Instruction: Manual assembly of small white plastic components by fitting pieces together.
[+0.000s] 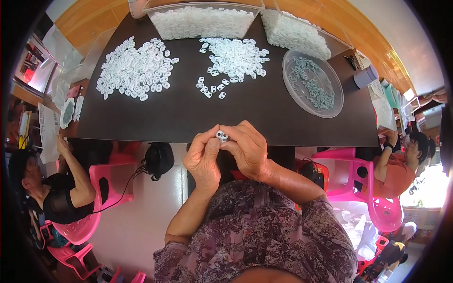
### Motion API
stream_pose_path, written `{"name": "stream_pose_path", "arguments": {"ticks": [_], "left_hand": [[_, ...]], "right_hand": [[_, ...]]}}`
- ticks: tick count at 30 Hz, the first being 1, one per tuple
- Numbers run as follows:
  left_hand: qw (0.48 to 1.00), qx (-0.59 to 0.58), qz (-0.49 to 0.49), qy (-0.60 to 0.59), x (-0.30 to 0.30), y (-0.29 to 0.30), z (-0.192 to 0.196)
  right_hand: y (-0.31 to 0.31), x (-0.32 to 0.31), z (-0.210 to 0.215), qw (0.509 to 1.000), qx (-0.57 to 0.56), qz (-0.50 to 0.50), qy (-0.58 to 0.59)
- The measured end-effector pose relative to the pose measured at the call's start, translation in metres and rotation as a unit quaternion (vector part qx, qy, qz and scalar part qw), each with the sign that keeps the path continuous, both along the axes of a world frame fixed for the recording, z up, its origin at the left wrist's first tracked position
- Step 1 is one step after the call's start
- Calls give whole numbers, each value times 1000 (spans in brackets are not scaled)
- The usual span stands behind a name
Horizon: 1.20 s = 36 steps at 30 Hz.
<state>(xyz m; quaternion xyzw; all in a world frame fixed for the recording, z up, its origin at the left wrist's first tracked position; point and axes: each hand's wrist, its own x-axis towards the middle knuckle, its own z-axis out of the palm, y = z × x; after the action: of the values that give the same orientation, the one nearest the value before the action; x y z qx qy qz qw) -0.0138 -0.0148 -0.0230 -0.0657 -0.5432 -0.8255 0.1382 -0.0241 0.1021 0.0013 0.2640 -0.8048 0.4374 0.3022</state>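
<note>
At the table's near edge, my left hand (203, 164) and my right hand (248, 150) meet with thumbs and fingertips closed around one small white plastic piece (222, 136). Dark round holes show in its face; the fingers cover part of it. Beyond my hands lies a short scatter of loose white two-holed pieces (213, 88), with a larger pile of similar pieces (238, 56) behind. To the left spreads a wide pile of white oval pieces (137, 70). On the right, a round clear dish (326, 81) holds many small grey-green screw-like parts (318, 96).
Two clear bins full of white pieces stand at the back: a middle bin (204, 4) and a right bin (340, 42). A grey-purple cylinder (365, 77) sits at the dark table's (155, 118) right edge. People sit left and right beside pink chairs (349, 174).
</note>
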Motion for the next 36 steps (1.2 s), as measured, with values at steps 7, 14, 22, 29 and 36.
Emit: {"name": "stream_pose_path", "arguments": {"ticks": [7,14,22,29,36], "left_hand": [[999,43,14,12,2,5,-2],[997,47,57,15,2,11,-1],[997,68,39,-16,4,12,-9],[1000,-7,10,-11,2,11,-4],[967,-254,-24,19,-23,5,12]], "right_hand": [[-5,-1,-3,999,-20,1,32],[-13,-3,-7,997,-35,-15,62],[-14,-4,-17,997,-6,-18,79],[2,-4,-7,999,-12,-22,47],[52,-20,35,994,52,-89,-35]]}}
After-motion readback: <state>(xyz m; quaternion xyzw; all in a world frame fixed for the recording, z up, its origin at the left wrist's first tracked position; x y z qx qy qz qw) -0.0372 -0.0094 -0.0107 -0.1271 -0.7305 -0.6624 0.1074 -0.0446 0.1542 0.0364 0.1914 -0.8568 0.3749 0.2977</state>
